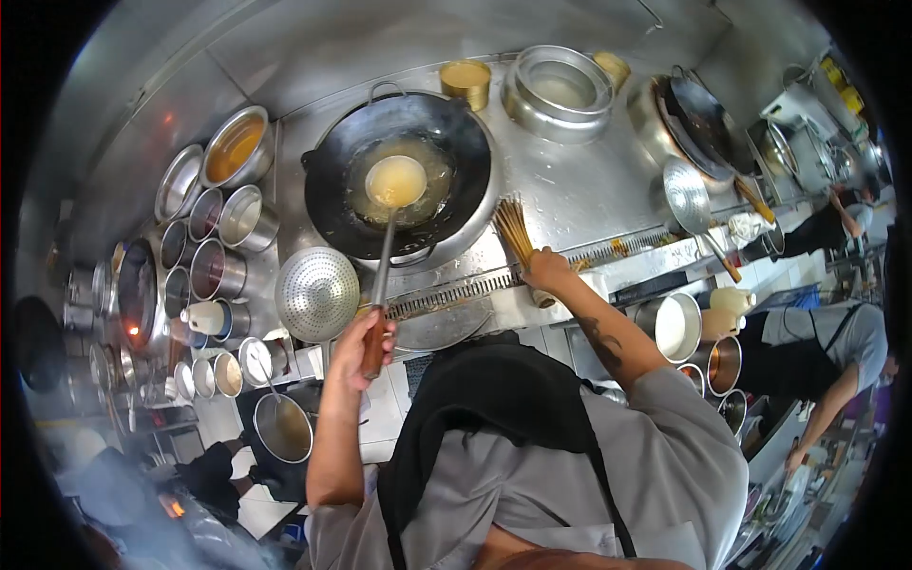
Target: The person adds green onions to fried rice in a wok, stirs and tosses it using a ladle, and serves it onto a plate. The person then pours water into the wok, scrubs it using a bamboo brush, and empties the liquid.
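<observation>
wooden-handled ladle, long, stiff, brimful of liquid over wok: likely end-heavy. left hand clamped at near grip; right hand clasps bamboo brush.

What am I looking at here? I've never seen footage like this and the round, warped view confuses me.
It is one picture from a wide-angle camera worn on a cook's head, looking down, so edges bend. The left hand grips the wooden handle of a ladle, whose bowl of yellowish liquid sits over a black wok. The right hand holds a bamboo brush on the steel counter. A perforated strainer and metal bowls sit to the left. Other people work at the right edge.
</observation>
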A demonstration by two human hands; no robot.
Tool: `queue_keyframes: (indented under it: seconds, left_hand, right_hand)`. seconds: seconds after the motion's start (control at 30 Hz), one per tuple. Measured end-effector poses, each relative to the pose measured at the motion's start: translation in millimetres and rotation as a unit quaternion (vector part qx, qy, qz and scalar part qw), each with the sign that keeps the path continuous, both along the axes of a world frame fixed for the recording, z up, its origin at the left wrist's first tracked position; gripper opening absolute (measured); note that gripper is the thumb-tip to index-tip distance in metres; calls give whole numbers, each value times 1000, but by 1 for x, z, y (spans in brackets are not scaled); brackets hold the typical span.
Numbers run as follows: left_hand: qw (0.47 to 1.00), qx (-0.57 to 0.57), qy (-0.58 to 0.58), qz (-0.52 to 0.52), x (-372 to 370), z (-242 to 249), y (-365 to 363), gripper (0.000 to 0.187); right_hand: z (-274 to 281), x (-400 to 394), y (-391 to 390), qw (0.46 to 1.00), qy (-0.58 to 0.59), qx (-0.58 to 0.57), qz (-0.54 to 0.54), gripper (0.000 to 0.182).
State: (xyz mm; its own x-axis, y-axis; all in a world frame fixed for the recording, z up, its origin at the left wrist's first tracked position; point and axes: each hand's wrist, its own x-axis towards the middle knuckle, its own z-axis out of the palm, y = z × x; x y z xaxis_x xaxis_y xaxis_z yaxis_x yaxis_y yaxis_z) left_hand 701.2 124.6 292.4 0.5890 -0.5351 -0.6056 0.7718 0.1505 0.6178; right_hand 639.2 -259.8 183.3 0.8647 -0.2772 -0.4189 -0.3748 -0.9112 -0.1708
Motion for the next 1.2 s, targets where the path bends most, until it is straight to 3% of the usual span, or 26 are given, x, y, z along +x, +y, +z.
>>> queue_keyframes:
  seconds: [0.07,0.2,0.23,0.27,0.33,0.43,0.47,0.53,0.57,0.6,0.63,0.67,0.73,0.77,0.9,0.93,0.97,1.0,1.07,1.17,1.2]
  left_hand:
    - [996,73,-29,-47,9,9,10,33]
    - [944,241,-160,-162,28,18,31,39]
    - [924,275,-191,-186,34,18,39,40]
    - [901,310,-221,-208,37,19,45,41]
    - [853,377,-269,-240,42,40,51,43]
    - [759,476,-333,-296,52,65,61,33]
    - [715,483,-411,-293,58,61,66,30]
    - [612,494,-550,-281,66,58,78,24]
    - [609,510,-544,-269,68,65,76,20]
    - [570,546,-550,-273,70,72,72,20]
    - [549,561,-557,-270,69,84,65,20]
    - [527,576,-565,-266,69,93,58,21]
    - [538,564,-563,-276,74,99,59,21]
    - [542,555,-565,-280,78,100,58,22]
    - [573,532,-554,-286,87,100,67,23]
    - [575,529,-555,-286,86,104,65,23]
    - [577,526,-556,-285,85,107,64,24]
    - [577,531,-551,-286,85,109,62,24]
    - [577,540,-541,-288,85,113,59,25]
    - [598,532,-522,-295,86,115,62,26]
    - [610,523,-518,-292,85,115,66,26]
  right_hand:
    - [-17,-7,-9,997,67,34,-1,50]
    - [-38,-9,-24,965,-92,194,-148,45]
    - [-38,1,-35,947,-103,233,-193,42]
    - [-36,-3,-48,894,-123,357,-242,37]
    - [9,-14,-50,830,-168,450,-285,44]
    - [21,-41,-45,768,-265,512,-280,41]
    - [-5,-47,-45,763,-279,515,-274,38]
    - [-8,-59,-36,647,-75,619,-439,36]
    - [-22,-63,-40,576,-47,670,-466,36]
    - [-37,-65,-48,501,-18,713,-490,36]
    - [-34,-66,-51,495,-36,731,-468,37]
    - [-18,-62,-55,431,-50,781,-450,36]
    - [30,-40,-54,447,-67,793,-408,36]
    - [51,-27,-51,519,-93,750,-399,40]
    - [108,54,-40,787,-138,579,-164,43]
    - [114,78,-32,840,-141,516,-90,45]
    - [116,99,-17,898,-219,381,20,45]
    - [118,118,2,919,-290,232,129,45]
    - [124,148,39,935,-251,36,249,41]
    - [93,199,57,941,-134,-81,301,29]
    - [87,208,57,942,-144,-94,287,30]
